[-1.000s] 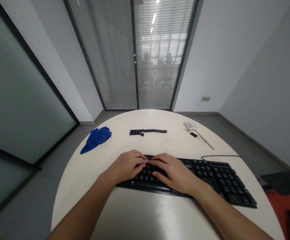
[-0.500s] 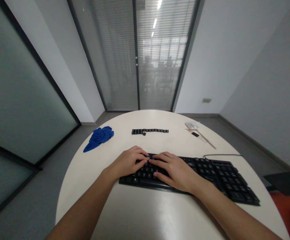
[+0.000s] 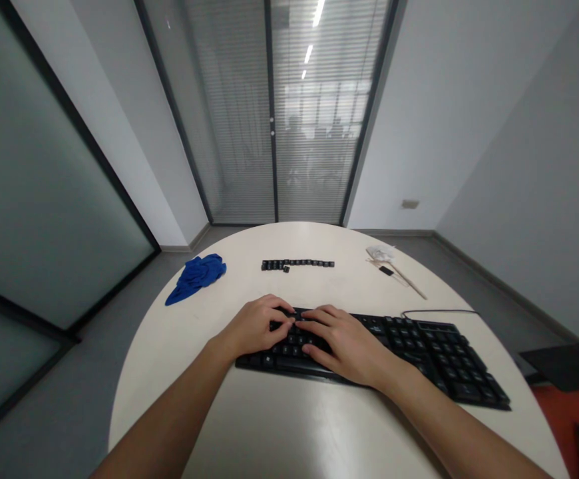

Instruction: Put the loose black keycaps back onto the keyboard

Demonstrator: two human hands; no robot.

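A black computer keyboard [image 3: 289,362] lies at a slant on the white round table. My left hand [image 3: 259,324] is over its left end, with thumb and forefinger tips drawn together in a pinch at the upper rows. What sits between those tips is too small to make out. My right hand [image 3: 344,342] rests across the keys just beside it, fingers stretched and apart, its forefinger tip close to the left thumb. Both hands hide part of the keys. Beyond the keyboard, several loose black keycaps [image 3: 309,263] stand in rows, one of them slightly in front.
A crumpled blue cloth [image 3: 199,276] lies at the table's left. On the far right are a white fluffy bundle [image 3: 380,253], a thin stick [image 3: 409,282] and a small black piece [image 3: 386,271]. The keyboard cable [image 3: 439,311] runs toward the table's right edge.
The view has shifted slightly, so everything sits a little lower and further left. Both hands keep nearly the same place on the keyboard, with only small finger movement.
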